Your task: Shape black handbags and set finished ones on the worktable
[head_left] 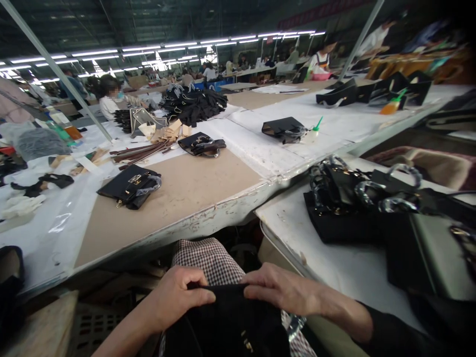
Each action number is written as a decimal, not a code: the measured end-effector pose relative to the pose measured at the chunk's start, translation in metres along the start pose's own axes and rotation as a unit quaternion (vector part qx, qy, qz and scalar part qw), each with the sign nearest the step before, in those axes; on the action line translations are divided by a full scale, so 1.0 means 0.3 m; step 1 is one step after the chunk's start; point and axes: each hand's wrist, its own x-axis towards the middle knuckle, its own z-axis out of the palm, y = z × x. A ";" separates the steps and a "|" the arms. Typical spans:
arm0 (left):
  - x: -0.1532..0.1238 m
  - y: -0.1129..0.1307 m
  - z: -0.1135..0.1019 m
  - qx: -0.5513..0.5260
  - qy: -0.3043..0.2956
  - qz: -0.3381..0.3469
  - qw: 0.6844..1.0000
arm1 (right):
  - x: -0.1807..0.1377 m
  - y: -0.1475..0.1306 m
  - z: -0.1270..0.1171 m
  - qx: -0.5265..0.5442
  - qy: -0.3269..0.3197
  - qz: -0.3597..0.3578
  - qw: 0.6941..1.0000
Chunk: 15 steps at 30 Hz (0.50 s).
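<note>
A black handbag [238,322] with small gold-coloured hardware rests on my lap over checked cloth [208,255]. My left hand [182,292] pinches its upper edge between thumb and fingers. On the same edge, a short way to the right, my right hand [271,290] is closed with the thumb on the near side. Clear wrapping [295,325] shows at the bag's lower right. On the table ahead lies another black handbag [132,186] with a gold clasp and a wrapped handle. A third black handbag [203,145] lies farther back.
Black bags [349,198] with plastic-wrapped handles are heaped on the side table [282,218] to my right. Brown strips [143,151] and a black pile [193,104] lie across the main table. A green-tipped bottle [392,105] stands at the far right. Several people work beyond.
</note>
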 end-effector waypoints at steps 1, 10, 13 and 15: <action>-0.001 0.001 -0.015 0.009 -0.002 -0.003 1.000 | -0.009 -0.002 0.016 -0.034 0.034 -0.003 0.999; -0.047 0.080 -0.058 0.052 0.018 0.020 0.998 | -0.042 0.000 0.049 -0.076 0.092 0.013 0.993; -0.053 0.090 -0.042 0.050 0.017 0.017 0.998 | -0.054 -0.008 0.033 -0.062 0.064 0.010 0.996; -0.055 0.087 -0.036 0.055 0.015 0.026 0.998 | -0.060 -0.022 0.011 -0.047 0.035 0.013 0.998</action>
